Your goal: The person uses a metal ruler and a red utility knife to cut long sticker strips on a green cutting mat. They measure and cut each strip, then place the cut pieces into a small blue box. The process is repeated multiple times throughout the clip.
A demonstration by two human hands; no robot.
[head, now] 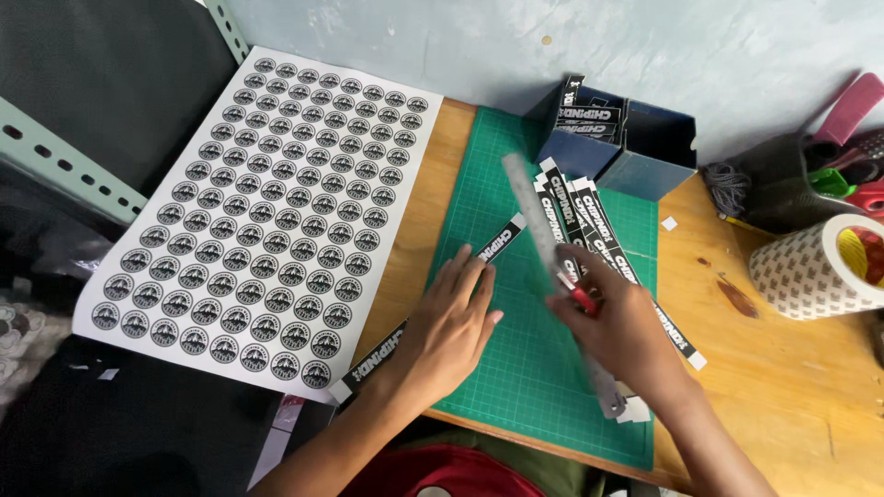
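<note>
A long black label strip (433, 308) is pressed flat on the green cutting mat (516, 368) by the left hand (448, 333), fingers spread. More strips (589, 235) are fanned beneath a metal ruler (552, 267), gripped with a red-handled tool (578, 296) by the right hand (619, 324).

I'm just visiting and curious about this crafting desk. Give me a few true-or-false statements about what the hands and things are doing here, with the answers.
1. The left hand presses flat on a long black printed paper strip lying on the green cutting mat. True.
2. The right hand rests on a long metal ruler. True.
3. The white sheet of round black stickers lies right of the mat. False: it lies to the left.
4. The dark blue cardboard box stands at the mat's near edge. False: it stands at the far edge, by the wall.
5. The roll of patterned white tape lies on the wooden table. True.
</note>
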